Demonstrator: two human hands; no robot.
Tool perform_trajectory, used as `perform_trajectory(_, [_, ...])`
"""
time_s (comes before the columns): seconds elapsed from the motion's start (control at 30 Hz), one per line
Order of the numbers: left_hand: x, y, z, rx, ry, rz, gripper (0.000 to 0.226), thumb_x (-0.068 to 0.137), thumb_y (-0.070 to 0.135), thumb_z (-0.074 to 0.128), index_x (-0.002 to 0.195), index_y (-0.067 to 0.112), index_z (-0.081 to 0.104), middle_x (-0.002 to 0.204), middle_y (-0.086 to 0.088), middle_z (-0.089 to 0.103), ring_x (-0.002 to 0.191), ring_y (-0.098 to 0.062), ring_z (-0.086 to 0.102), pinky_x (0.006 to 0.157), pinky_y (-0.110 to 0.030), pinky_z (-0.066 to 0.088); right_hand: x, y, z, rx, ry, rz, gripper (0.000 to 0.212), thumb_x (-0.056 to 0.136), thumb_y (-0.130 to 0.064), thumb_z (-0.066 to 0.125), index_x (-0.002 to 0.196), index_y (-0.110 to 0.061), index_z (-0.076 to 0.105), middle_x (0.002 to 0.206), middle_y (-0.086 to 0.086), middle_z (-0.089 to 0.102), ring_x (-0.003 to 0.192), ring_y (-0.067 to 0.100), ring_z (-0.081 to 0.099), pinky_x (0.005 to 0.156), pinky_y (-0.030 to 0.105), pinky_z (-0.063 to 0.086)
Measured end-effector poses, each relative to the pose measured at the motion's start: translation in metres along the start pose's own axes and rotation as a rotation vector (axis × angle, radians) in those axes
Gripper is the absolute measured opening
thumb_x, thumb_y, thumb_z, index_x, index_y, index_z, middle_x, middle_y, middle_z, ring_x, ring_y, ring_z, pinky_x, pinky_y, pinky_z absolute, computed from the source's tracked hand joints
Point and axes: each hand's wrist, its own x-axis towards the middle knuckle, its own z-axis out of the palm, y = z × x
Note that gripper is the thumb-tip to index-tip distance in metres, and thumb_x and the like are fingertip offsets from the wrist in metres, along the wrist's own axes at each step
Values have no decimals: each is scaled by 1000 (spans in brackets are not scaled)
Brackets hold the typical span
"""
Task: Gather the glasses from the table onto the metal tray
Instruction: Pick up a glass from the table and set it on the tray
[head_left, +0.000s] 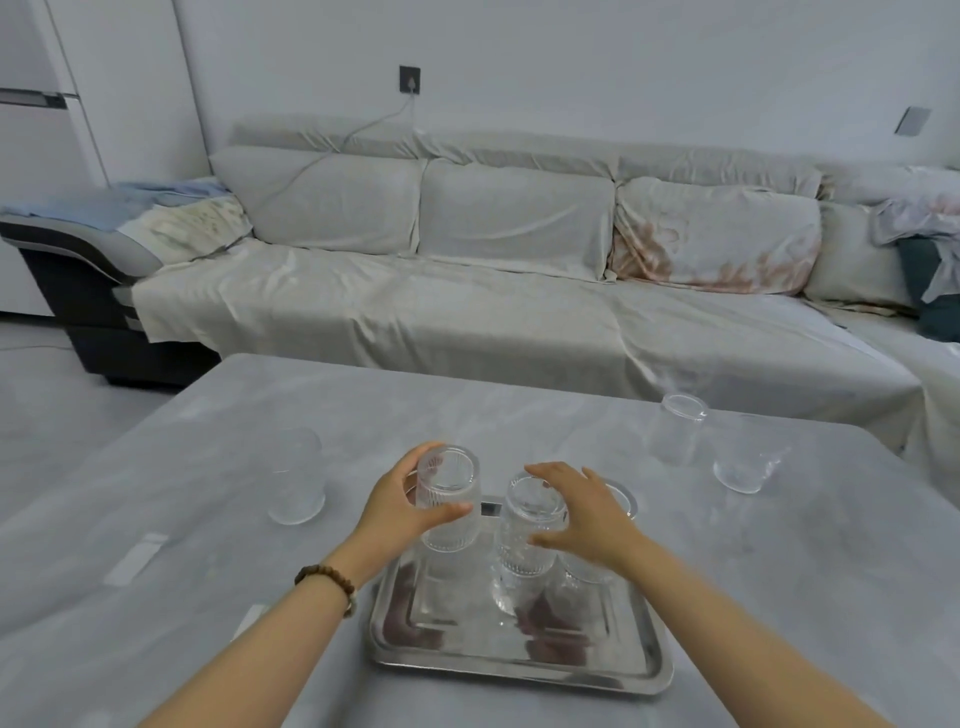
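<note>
A shiny metal tray (519, 660) lies on the grey table in front of me. My left hand (395, 504) grips a ribbed clear glass (447, 499), slightly tilted, over the tray's far left corner. My right hand (587, 514) wraps thumb and fingers around a second ribbed glass (524, 551) that stands in the tray's middle. A third glass (621, 499) stands on the tray behind my right hand and is mostly hidden by it. Off the tray, one clear glass (296, 486) stands at the left, and two more (675, 431) (743, 465) stand at the far right.
The grey table (208, 545) runs on to my left and right. A long covered sofa (467, 291) stands just past its far edge. A flat white object (136, 558) lies on the table at the left.
</note>
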Motion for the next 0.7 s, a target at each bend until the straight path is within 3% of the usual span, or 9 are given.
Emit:
perform_trajectory(0.13, [5,-2,5,32,-33,14,69,55,27,91,107,51,53,120,20,58,112,3,54,83,-8,44,1,-1,2,-12,38,-7,83,69,-42,78,140,-28,37,144,-10,41,131,8,41,118,36,6])
perform_trajectory(0.27, [7,-2,11,54,-51,15,70,58,25,89,112,49,51,123,16,57,115,-4,53,88,-15,43,1,-4,5,-33,69,-9,83,70,-46,76,140,-28,37,144,-10,42,132,8,41,120,36,7])
perform_trajectory(0.43, [6,-5,12,94,-77,12,78,59,27,89,127,32,51,127,8,59,116,-9,55,93,-22,46,-1,-6,8,-31,98,-9,83,69,-50,75,140,-27,38,143,-10,43,130,8,42,120,36,8])
perform_trajectory(0.53, [4,-10,12,105,-88,-1,79,59,26,89,128,31,51,127,8,59,116,-11,56,99,-29,47,-1,-7,9,-37,113,-9,83,69,-52,74,140,-27,38,143,-11,43,131,7,41,119,34,8])
perform_trajectory(0.7, [5,-14,12,68,-84,-19,76,61,24,88,124,37,48,130,8,57,120,-11,54,98,-25,45,-1,-8,12,-54,134,-3,83,69,-53,73,139,-27,39,142,-11,44,130,8,41,119,34,12])
